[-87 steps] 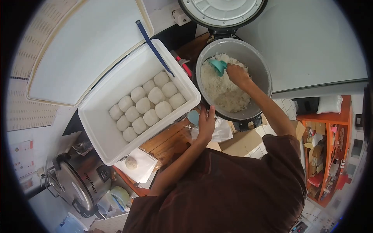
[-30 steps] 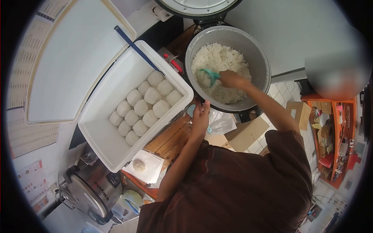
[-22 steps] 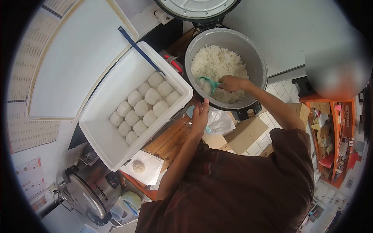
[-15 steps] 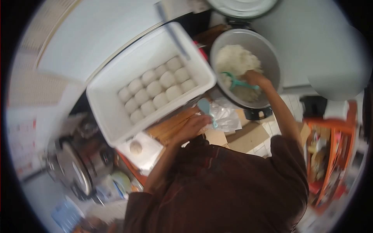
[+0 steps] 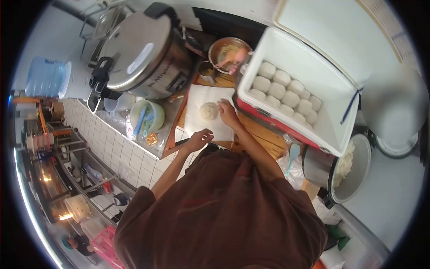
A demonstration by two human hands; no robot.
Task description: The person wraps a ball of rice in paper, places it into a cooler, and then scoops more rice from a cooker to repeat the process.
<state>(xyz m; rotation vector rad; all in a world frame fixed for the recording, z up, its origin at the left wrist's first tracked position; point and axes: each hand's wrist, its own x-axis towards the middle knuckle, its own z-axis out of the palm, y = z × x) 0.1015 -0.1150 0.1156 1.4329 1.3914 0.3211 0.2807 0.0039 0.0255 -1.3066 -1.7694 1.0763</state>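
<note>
A whitish ball of rice (image 5: 208,111) rests on a white sheet (image 5: 197,96) on the wooden counter. My right hand (image 5: 227,112) is just right of the ball, fingers slightly apart and holding nothing visible. Below the ball, my left hand (image 5: 199,139) hovers near the sheet's lower edge with its fingers loosely curled apart and nothing in it. To the right stands a red and white cooler box (image 5: 251,96) holding several rounded rice balls (image 5: 276,91).
At the right, a large pot (image 5: 358,175) holds white rice, with a light blue paddle (image 5: 293,152) on plastic nearby. A steel cooker (image 5: 134,54), a green bowl of utensils (image 5: 159,117), a pan (image 5: 215,50) and a small metal cup (image 5: 206,71) surround the sheet. A person (image 5: 80,244) is far lower left.
The view has swung left. My right hand has left the rice pot and green scoop and come beside the ball on the sheet. My left hand has moved away from the blue paddle.
</note>
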